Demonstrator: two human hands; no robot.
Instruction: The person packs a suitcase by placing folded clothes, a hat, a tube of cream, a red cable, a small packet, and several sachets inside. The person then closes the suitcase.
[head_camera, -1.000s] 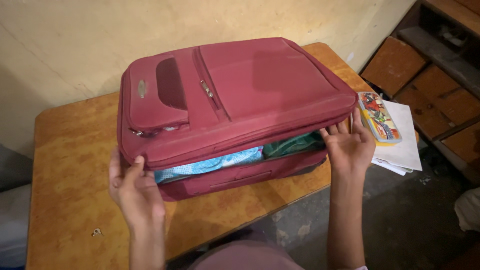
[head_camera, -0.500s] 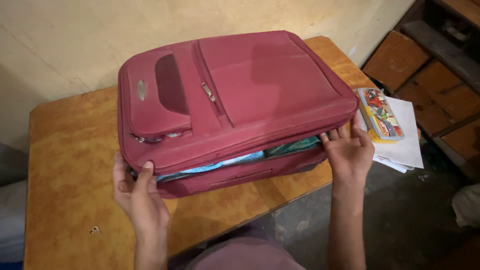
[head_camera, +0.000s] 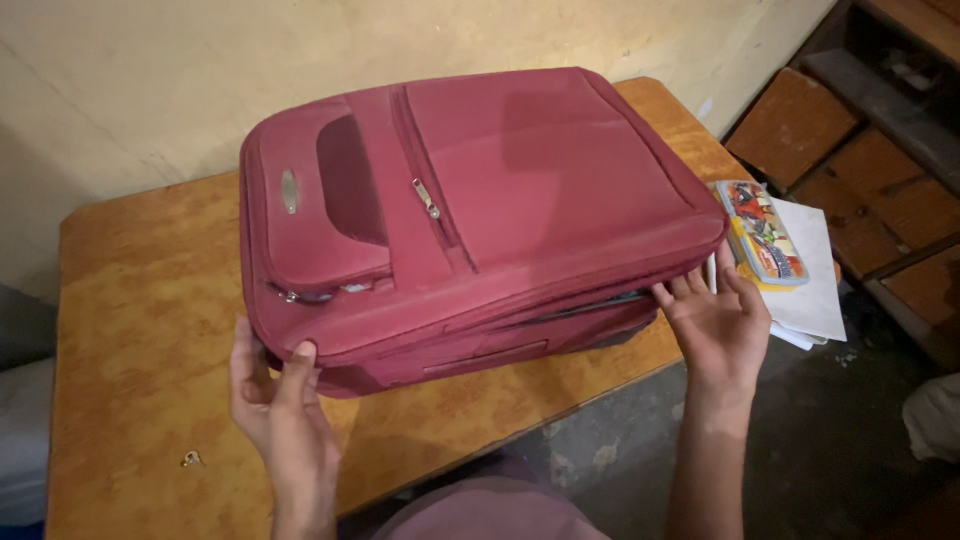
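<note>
A dark red fabric suitcase (head_camera: 520, 190) lies flat on an orange wooden table (head_camera: 140, 300), its lid lowered almost fully onto the base. My left hand (head_camera: 275, 400) grips the lid's front left corner, thumb on top of the edge. At the front right corner my right hand (head_camera: 715, 320) rests with its fingertips against the lid's edge. Only a thin dark gap shows along the front seam near the right hand; the clothes inside are hidden.
A colourful pencil case (head_camera: 762, 232) lies on white papers (head_camera: 810, 280) at the table's right edge. A small key (head_camera: 190, 460) sits on the table at front left. A yellowish wall (head_camera: 200, 70) stands behind; wooden steps (head_camera: 860, 150) are at right.
The lid has come down from partly raised to nearly closed, hiding the blue and green clothes. Both hands stayed at the front corners and followed the lid down.
</note>
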